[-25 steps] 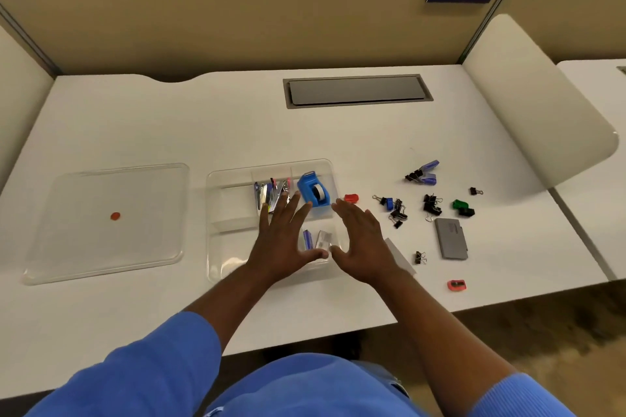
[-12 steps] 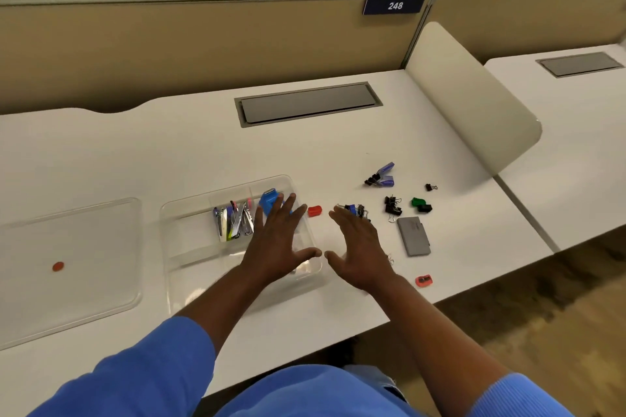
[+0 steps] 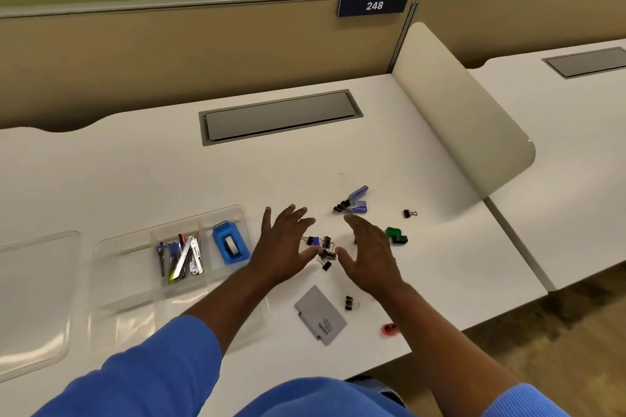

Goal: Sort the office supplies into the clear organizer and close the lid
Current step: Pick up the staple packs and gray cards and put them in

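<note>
1. My left hand (image 3: 283, 247) was spread flat, fingers apart, palm down over the white desk (image 3: 135, 179), just right of the clear organizer (image 3: 111, 281); it held nothing.
2. My right hand (image 3: 367, 254) was likewise spread and empty, palm turned inward toward the left one.
3. Between my two hands lay a small cluster of binder clips (image 3: 323, 247), black with one blue; my left thumb tip was at its edge, though I could not tell whether it touched.
4. The organizer sat at my left with no cover on it. One far compartment held a bundle of pens and metal tools (image 3: 181, 257); the compartment to its right held a blue tape dispenser (image 3: 229, 244).
5. The clear lid (image 3: 37, 298) lay flat on the desk, left of the organizer and apart from it.
6. Beyond my right hand were a blue-and-purple clip pile (image 3: 354, 203), a lone small black clip (image 3: 409, 213), and a green clip beside a black one (image 3: 395, 235).
7. Nearer to me lay a grey flat case (image 3: 320, 315), one black binder clip (image 3: 350, 302) just beside it, and a small red sharpener (image 3: 389, 329) near the desk's front edge.
8. A grey cable hatch (image 3: 281, 115) was set into the desk well behind everything.
</note>
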Demonstrator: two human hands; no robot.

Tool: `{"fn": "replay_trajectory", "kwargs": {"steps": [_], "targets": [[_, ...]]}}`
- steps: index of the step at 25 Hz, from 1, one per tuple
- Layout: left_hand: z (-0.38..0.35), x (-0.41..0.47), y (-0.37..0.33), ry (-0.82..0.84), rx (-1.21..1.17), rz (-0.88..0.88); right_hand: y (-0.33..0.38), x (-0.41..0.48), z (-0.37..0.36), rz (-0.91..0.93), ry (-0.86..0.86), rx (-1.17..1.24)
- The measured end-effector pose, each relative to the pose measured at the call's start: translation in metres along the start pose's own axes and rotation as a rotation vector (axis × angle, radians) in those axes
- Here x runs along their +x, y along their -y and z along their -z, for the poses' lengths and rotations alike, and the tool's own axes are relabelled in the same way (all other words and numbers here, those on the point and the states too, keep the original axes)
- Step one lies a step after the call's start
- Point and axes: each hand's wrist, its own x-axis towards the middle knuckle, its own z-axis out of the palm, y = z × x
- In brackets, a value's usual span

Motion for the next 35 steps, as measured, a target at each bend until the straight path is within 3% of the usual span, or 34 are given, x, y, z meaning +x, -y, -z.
{"fn": "replay_trajectory", "kwargs": {"steps": [7,13,20,25,30,35], "targets": [[-0.020,0.079,-0.042,-0.019,-0.086,-0.032,-0.060,0.061,0.022,-0.057,0.035,0.017],[-0.028,0.143,-0.049,-0.126,-0.279,0.204,-0.084,0.098,0.025,0.058,0.048,-0.021],[-0.031,0.186,-0.049,0.019,-0.363,0.192,-0.104,0.116,0.015,0.074,0.070,-0.004],[-0.037,0.196,-0.046,0.238,-0.211,0.060,-0.122,0.122,0.019,-0.047,-0.035,-0.014],[-0.048,0.207,-0.048,0.398,-0.104,-0.055,-0.120,0.120,0.013,-0.110,-0.037,-0.077],[-0.050,0.209,-0.036,0.391,-0.025,-0.067,-0.112,0.126,0.006,-0.126,-0.071,-0.085]]}}
